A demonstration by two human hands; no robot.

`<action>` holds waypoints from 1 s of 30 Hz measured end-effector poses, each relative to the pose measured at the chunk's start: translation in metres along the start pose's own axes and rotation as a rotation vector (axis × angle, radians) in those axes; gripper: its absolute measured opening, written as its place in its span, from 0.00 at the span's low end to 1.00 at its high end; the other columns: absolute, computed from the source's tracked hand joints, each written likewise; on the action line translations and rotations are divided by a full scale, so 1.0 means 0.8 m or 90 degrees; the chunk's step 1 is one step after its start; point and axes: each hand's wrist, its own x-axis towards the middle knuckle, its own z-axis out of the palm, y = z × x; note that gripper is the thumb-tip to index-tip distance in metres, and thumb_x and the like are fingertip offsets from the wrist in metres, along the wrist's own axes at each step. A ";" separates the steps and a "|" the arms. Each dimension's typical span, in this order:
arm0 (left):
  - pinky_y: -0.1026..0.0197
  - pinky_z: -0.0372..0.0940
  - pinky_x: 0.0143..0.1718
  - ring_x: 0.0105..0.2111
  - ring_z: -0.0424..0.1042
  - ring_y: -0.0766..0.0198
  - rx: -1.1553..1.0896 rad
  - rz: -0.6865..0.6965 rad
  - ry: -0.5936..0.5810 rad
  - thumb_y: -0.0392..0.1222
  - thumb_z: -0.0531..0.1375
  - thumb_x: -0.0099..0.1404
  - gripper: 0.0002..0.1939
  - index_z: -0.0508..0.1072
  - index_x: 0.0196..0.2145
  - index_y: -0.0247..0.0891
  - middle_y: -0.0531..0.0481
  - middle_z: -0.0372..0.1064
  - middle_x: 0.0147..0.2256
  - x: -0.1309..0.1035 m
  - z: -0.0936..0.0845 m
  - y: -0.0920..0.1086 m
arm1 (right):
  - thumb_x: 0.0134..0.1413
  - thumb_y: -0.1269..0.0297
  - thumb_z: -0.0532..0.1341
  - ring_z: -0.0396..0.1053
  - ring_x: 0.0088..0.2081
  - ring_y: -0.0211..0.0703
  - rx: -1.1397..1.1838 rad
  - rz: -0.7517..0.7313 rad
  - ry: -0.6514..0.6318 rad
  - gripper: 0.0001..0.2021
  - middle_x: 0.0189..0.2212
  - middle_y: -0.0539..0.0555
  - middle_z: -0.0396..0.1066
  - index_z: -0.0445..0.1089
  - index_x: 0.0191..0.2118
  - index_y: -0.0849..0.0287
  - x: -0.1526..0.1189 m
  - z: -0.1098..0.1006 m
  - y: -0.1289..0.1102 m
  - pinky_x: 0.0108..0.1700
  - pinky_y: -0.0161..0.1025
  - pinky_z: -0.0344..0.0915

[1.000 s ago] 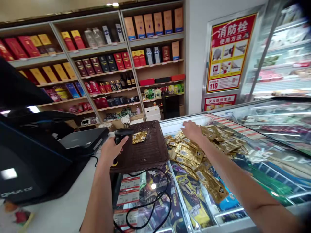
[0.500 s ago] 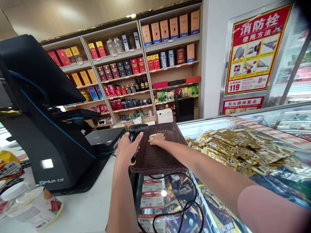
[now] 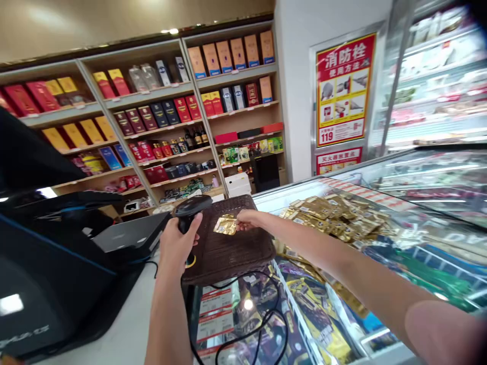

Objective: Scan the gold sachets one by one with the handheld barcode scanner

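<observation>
A black handheld scanner (image 3: 193,204) is gripped by my left hand (image 3: 175,244), its head pointing right over the edge of a brown woven basket (image 3: 228,256). My right hand (image 3: 248,220) pinches the right end of a small gold packet (image 3: 225,224) above the basket. The packet's printed side faces up. Right of the basket, many similar gold packets (image 3: 335,215) lie in a heap on the glass top. The scanner's black cable (image 3: 262,324) loops over the glass below the basket.
A large black terminal (image 3: 41,274) stands at the left beside a flat black device (image 3: 129,234). Price labels (image 3: 215,324) and bagged goods show at the glass counter. Shelves of boxed goods (image 3: 148,119) line the back wall.
The view has turned right. My right hand has lifted the gold packet, which now shows more fully and lies closer to the scanner. My left hand still holds the scanner.
</observation>
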 end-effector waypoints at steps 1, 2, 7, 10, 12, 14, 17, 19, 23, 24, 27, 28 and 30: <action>0.63 0.64 0.21 0.21 0.69 0.63 -0.018 0.008 -0.003 0.66 0.64 0.52 0.26 0.66 0.30 0.39 0.53 0.67 0.22 -0.002 0.007 0.004 | 0.65 0.69 0.56 0.71 0.31 0.38 0.020 0.019 0.002 0.09 0.35 0.60 0.74 0.72 0.40 0.69 -0.015 -0.014 0.008 0.31 0.35 0.70; 0.63 0.65 0.22 0.22 0.70 0.62 -0.037 0.019 -0.009 0.66 0.64 0.52 0.26 0.66 0.30 0.39 0.54 0.66 0.22 -0.004 0.016 0.007 | 0.63 0.72 0.54 0.69 0.26 0.35 0.045 0.029 0.006 0.10 0.29 0.59 0.74 0.71 0.33 0.69 -0.031 -0.028 0.017 0.25 0.31 0.65; 0.63 0.66 0.21 0.23 0.70 0.62 -0.073 0.076 -0.109 0.66 0.63 0.53 0.26 0.68 0.33 0.39 0.55 0.65 0.24 -0.028 0.062 0.022 | 0.59 0.75 0.54 0.66 0.17 0.35 0.208 -0.041 0.092 0.10 0.19 0.56 0.73 0.62 0.26 0.62 -0.114 -0.083 0.062 0.16 0.29 0.55; 0.63 0.66 0.22 0.22 0.70 0.63 -0.036 0.108 -0.208 0.64 0.62 0.55 0.24 0.70 0.33 0.38 0.53 0.65 0.27 -0.041 0.083 0.025 | 0.59 0.75 0.55 0.67 0.16 0.35 0.229 -0.060 0.155 0.09 0.19 0.55 0.74 0.59 0.27 0.59 -0.140 -0.104 0.077 0.16 0.28 0.54; 0.62 0.66 0.22 0.22 0.70 0.64 0.000 0.124 -0.244 0.65 0.61 0.56 0.24 0.71 0.32 0.38 0.52 0.66 0.30 -0.045 0.093 0.023 | 0.59 0.75 0.54 0.66 0.16 0.35 0.234 -0.064 0.181 0.10 0.19 0.54 0.74 0.57 0.27 0.58 -0.147 -0.114 0.080 0.16 0.28 0.53; 0.62 0.66 0.22 0.22 0.70 0.64 0.034 0.135 -0.251 0.65 0.60 0.57 0.24 0.71 0.31 0.38 0.50 0.66 0.32 -0.046 0.100 0.021 | 0.59 0.75 0.53 0.66 0.16 0.35 0.237 -0.065 0.197 0.10 0.18 0.53 0.73 0.56 0.27 0.57 -0.150 -0.119 0.079 0.16 0.29 0.52; 0.62 0.66 0.24 0.23 0.71 0.64 0.069 0.144 -0.246 0.65 0.59 0.58 0.23 0.71 0.31 0.39 0.50 0.66 0.33 -0.044 0.103 0.016 | 0.59 0.76 0.52 0.65 0.16 0.35 0.234 -0.062 0.211 0.10 0.17 0.52 0.72 0.57 0.28 0.58 -0.152 -0.122 0.074 0.17 0.29 0.53; 0.62 0.66 0.25 0.23 0.71 0.63 0.070 0.137 -0.249 0.64 0.59 0.58 0.22 0.70 0.31 0.40 0.51 0.66 0.31 -0.043 0.103 0.014 | 0.59 0.76 0.52 0.65 0.16 0.35 0.224 -0.050 0.217 0.10 0.17 0.51 0.72 0.57 0.28 0.58 -0.153 -0.121 0.070 0.18 0.30 0.54; 0.62 0.66 0.26 0.22 0.71 0.63 0.060 0.120 -0.236 0.64 0.60 0.58 0.22 0.70 0.30 0.40 0.52 0.67 0.29 -0.042 0.099 0.016 | 0.61 0.73 0.54 0.65 0.17 0.35 0.196 -0.020 0.224 0.09 0.18 0.50 0.72 0.58 0.29 0.58 -0.156 -0.122 0.068 0.18 0.29 0.54; 0.62 0.66 0.26 0.23 0.71 0.63 0.062 0.124 -0.232 0.64 0.60 0.58 0.22 0.70 0.31 0.40 0.52 0.67 0.30 -0.042 0.099 0.017 | 0.62 0.72 0.54 0.65 0.17 0.35 0.194 -0.017 0.225 0.09 0.18 0.51 0.72 0.58 0.29 0.58 -0.156 -0.122 0.068 0.18 0.29 0.54; 0.61 0.67 0.26 0.24 0.72 0.63 0.074 0.135 -0.242 0.64 0.59 0.59 0.23 0.72 0.34 0.39 0.50 0.66 0.34 -0.042 0.097 0.020 | 0.61 0.74 0.53 0.66 0.18 0.36 0.201 -0.020 0.221 0.06 0.19 0.51 0.72 0.59 0.32 0.58 -0.159 -0.122 0.069 0.19 0.30 0.56; 0.61 0.67 0.26 0.24 0.72 0.63 0.077 0.136 -0.250 0.64 0.58 0.59 0.24 0.72 0.35 0.39 0.49 0.66 0.35 -0.043 0.097 0.021 | 0.60 0.74 0.52 0.66 0.18 0.37 0.202 -0.023 0.219 0.06 0.19 0.51 0.72 0.59 0.33 0.58 -0.159 -0.122 0.070 0.19 0.30 0.56; 0.61 0.68 0.27 0.24 0.72 0.62 0.080 0.133 -0.264 0.64 0.58 0.60 0.24 0.73 0.35 0.38 0.49 0.65 0.36 -0.043 0.096 0.022 | 0.60 0.75 0.52 0.67 0.19 0.37 0.196 -0.032 0.212 0.06 0.19 0.51 0.73 0.59 0.33 0.58 -0.157 -0.124 0.073 0.19 0.31 0.56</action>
